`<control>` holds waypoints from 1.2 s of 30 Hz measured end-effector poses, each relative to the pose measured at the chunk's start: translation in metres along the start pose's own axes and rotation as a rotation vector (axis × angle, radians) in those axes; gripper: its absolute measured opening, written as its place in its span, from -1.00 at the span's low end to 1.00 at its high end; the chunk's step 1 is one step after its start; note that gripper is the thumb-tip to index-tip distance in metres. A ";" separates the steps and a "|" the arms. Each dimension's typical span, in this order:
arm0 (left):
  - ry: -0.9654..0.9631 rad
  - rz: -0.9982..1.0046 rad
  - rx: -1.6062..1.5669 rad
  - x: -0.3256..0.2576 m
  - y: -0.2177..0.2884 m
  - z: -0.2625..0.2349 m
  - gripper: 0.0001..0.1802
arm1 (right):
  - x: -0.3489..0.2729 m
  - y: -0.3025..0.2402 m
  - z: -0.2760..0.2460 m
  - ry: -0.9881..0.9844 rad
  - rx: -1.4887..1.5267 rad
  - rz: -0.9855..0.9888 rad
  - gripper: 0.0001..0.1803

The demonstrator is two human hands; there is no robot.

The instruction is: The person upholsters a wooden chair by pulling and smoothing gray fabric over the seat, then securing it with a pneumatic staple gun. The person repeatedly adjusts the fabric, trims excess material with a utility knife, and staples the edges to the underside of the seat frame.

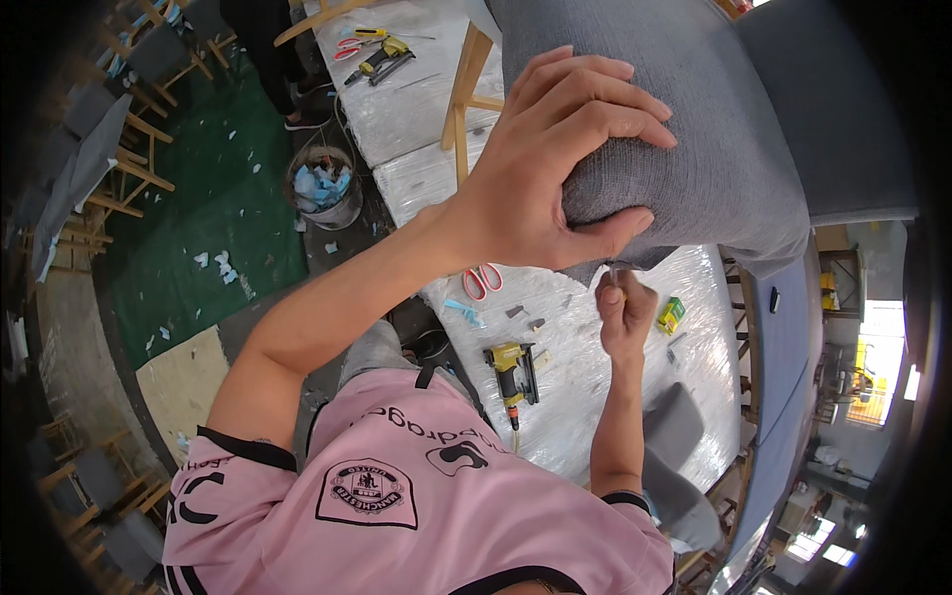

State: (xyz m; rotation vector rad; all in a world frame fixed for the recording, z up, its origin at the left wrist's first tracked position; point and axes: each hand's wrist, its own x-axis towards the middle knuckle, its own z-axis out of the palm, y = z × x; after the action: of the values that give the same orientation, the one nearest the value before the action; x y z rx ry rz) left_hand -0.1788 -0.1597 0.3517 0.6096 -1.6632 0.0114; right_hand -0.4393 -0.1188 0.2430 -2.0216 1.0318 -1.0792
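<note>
My left hand (555,149) is spread over the rounded corner of a grey upholstered chair part (684,129). Its fingers lie on top of the fabric, and the thumb presses near the lower edge. Just below, my right hand (625,309) is closed around a small tool with a thin shaft (612,270) that points up at the fabric edge. The fist hides most of this tool, so its exact kind does not show. Loose fabric hangs along that edge. A yellow-and-black staple gun (511,375) and red-handled scissors (483,282) lie on the plastic-wrapped table (585,397) beneath.
Wooden legs (460,99) stand left of the chair part. Farther back lie a second staple gun (379,61) and more scissors (349,46). A green-and-yellow box (671,315) rests at the right. A scrap bucket (325,188) and another person's legs (278,69) are left of the table.
</note>
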 end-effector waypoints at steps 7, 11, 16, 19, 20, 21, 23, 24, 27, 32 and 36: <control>0.015 0.009 0.001 -0.002 -0.003 0.007 -0.39 | 0.009 -0.010 -0.026 -0.049 -0.103 0.017 -0.53; -0.057 0.014 -0.007 0.008 -0.003 -0.005 -0.42 | 0.018 -0.027 -0.040 0.024 -0.261 -0.015 -0.52; -0.073 0.026 -0.067 0.021 -0.001 -0.014 -0.59 | -0.008 -0.007 -0.012 -0.097 0.104 0.132 -0.51; 0.030 0.125 -0.011 0.015 -0.011 0.001 -0.61 | 0.001 -0.009 -0.002 -0.092 0.165 0.133 -0.50; 0.034 0.239 0.056 0.014 -0.020 0.002 -0.62 | 0.002 -0.003 -0.003 -0.061 0.116 0.093 -0.49; 0.040 0.480 0.195 0.018 -0.054 0.004 -0.62 | 0.003 0.006 -0.005 -0.033 0.065 0.044 -0.49; -0.044 0.459 0.229 0.029 -0.045 -0.002 -0.62 | -0.004 0.022 0.002 0.018 0.047 0.013 -0.48; -0.124 0.197 0.135 0.021 -0.015 -0.009 -0.60 | -0.010 0.028 0.009 0.035 0.075 0.023 -0.48; -0.152 0.098 0.116 0.010 -0.022 -0.009 -0.57 | -0.010 0.014 0.033 0.024 0.255 0.080 -0.48; -0.103 0.088 0.075 0.015 -0.002 -0.007 -0.49 | 0.001 0.018 0.042 -0.017 0.262 0.006 -0.49; -0.089 0.105 0.064 0.018 -0.007 -0.005 -0.50 | -0.002 0.012 0.047 -0.021 0.407 0.077 -0.47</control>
State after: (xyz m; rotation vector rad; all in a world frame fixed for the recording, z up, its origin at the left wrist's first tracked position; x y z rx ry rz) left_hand -0.1719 -0.1711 0.3670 0.5773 -1.7853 0.1160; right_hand -0.4039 -0.1157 0.2102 -1.6506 0.7950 -1.1213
